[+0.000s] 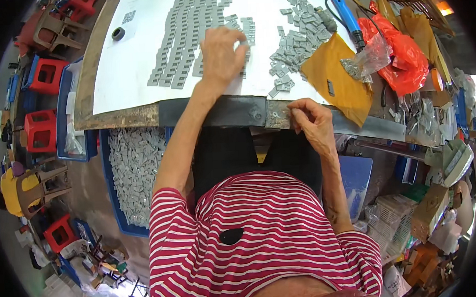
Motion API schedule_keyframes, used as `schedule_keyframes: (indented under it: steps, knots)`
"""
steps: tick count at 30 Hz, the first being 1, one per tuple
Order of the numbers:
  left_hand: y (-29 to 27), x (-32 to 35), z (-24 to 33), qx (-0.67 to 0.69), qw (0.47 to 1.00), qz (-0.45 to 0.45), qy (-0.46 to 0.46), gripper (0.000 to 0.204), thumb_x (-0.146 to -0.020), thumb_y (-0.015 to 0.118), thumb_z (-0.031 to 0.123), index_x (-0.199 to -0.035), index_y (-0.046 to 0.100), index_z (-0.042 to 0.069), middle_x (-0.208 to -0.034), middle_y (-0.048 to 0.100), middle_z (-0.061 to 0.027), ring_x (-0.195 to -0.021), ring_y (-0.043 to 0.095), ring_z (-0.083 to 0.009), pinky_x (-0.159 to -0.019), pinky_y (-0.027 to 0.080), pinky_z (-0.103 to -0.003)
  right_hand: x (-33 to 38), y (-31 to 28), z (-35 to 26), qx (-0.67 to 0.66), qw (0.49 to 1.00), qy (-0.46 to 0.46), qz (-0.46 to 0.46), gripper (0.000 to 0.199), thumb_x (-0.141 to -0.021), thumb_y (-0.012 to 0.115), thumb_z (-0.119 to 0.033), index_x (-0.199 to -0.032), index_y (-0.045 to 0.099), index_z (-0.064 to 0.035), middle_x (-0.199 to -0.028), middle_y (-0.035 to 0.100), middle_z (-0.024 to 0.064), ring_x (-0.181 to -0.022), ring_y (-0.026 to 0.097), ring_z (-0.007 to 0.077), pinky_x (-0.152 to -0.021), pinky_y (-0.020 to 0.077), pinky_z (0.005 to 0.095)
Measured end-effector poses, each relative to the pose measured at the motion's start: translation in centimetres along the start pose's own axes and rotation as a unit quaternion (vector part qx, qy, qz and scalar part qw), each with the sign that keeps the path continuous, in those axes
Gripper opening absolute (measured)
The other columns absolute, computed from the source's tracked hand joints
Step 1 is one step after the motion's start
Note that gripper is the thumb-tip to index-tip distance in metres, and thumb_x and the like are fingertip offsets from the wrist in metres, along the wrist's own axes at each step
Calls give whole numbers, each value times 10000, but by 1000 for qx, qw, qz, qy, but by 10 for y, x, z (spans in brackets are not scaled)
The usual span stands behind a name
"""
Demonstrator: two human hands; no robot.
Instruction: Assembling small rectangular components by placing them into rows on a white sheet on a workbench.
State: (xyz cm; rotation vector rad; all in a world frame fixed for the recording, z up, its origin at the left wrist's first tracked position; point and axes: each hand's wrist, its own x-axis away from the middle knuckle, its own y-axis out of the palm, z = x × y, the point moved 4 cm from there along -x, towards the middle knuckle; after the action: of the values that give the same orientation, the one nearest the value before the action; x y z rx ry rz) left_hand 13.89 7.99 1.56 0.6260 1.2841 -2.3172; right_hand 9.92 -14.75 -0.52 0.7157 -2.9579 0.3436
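Over long rows of small flat grey pieces (171, 55) on a white sheet (132, 73), my left hand (222, 55) is bent down, thumb apart from the index finger. It partly covers the pieces beneath. My right hand (314, 120) hovers at the table's front edge, thumb and fingertips pressed together; anything between them is too small to make out. Between the hands and farther back lies a loose heap of similar grey pieces (294, 43). A single dark grey piece (330, 87) rests on a yellow-brown sheet (348, 97) to the right.
At the back right are a blue electric screwdriver (345, 14) and a red plastic bag (406, 72). A small black ring (118, 34) sits at the left. Below the table's left side, a blue bin (111, 198) holds many grey pieces. Red stools (40, 129) stand farther left.
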Motion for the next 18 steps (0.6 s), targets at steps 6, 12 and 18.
schedule_keyframes:
  steps: [6,12,18]
  knots:
    - [37,-60,-43,-35,999,27,-15,188,-648,631,226,-786,666,104,-756,600,-89,-765,531,-251,-711,407,-365,11,-16,2,16,1000,7,20,111,-833,520,-67,-888,572,14,-566,494,-12,-489,455,44,-454,370,190]
    - [70,-85,-69,-55,995,-50,-71,170,-655,589,192,-782,680,125,-896,596,-125,-930,451,-336,-764,343,-489,21,-34,7,11,999,26,41,102,-838,524,-62,-893,566,12,-568,486,-15,-495,448,39,-456,367,189]
    - [81,-88,-84,-65,989,-88,-99,178,-652,584,197,-786,683,134,-907,605,-121,-927,464,-336,-771,343,-505,25,-40,9,4,999,34,37,110,-843,520,-63,-909,564,13,-579,484,-16,-507,446,33,-463,362,182]
